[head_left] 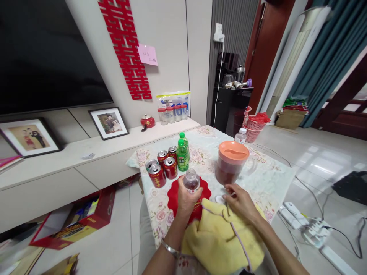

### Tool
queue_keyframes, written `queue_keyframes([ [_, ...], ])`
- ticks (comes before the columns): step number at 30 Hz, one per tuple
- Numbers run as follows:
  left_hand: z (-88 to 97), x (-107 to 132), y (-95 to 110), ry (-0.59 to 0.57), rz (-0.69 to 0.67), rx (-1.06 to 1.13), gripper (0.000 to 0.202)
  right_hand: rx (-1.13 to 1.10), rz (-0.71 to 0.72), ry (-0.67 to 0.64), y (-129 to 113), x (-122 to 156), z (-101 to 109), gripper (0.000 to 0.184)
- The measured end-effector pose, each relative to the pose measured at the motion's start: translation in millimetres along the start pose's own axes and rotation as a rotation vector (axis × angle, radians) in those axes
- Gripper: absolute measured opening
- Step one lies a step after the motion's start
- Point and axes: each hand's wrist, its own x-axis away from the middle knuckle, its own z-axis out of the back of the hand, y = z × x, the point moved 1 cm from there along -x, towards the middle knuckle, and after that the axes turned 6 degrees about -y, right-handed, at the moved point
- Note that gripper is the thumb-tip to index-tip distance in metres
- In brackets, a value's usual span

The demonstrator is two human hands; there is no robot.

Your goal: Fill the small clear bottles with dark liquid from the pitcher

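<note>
My left hand (187, 196) is wrapped around a clear plastic bottle (192, 180) with an uncapped mouth and a partly covered label. It holds the bottle upright over a red scalloped mat (174, 193). My right hand (239, 200) is above the edge of a yellow towel (226, 240), thumb and fingers apart and slightly bent. Just left of its fingertips lies a white bottle cap (220, 199); whether the thumb touches it is unclear. Behind that hand stands a pitcher (229, 168) of dark reddish liquid with an orange lid (233, 151).
Several opened red drink cans (157, 176) and two green-capped bottles (182, 156) stand left on the flowered tablecloth (160, 214). Another white-capped bottle (241, 135) is behind the pitcher. Power strips (318, 231) and cables lie on the floor at right. A red box (77, 221) sits at left.
</note>
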Motion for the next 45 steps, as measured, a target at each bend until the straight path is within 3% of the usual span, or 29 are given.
queue_keyframes([
  [3, 2.3, 2, -2, -0.028, 0.009, 0.031, 0.071, 0.134, 0.033, -0.099, -6, -7, -19, 0.040],
  [7, 4.8, 5, -8, -0.087, 0.029, 0.095, 0.073, 0.263, 0.063, -0.118, -1, -1, -34, 0.030],
  [13, 3.8, 10, -18, -0.059, 0.001, 0.077, 0.072, 0.277, 0.122, 0.009, 5, 13, -40, 0.029],
  [20, 6.7, 12, -10, -0.092, 0.003, 0.072, 0.070, 0.184, 0.217, 0.187, 0, 23, -39, 0.028],
  [24, 6.3, 13, -13, -0.075, -0.002, 0.057, 0.071, 0.173, 0.281, 0.170, -28, 9, -26, 0.029],
  [31, 7.4, 15, -5, -0.053, -0.015, 0.040, 0.069, 0.237, 0.454, -0.042, -111, -40, 3, 0.038],
  [37, 5.6, 16, -13, -0.014, -0.051, 0.049, 0.066, 0.356, 0.593, -0.247, -161, -55, -5, 0.042],
  [45, 8.8, 12, -20, -0.098, -0.103, 0.054, 0.063, 0.472, 0.623, -0.390, -189, -52, -16, 0.027],
])
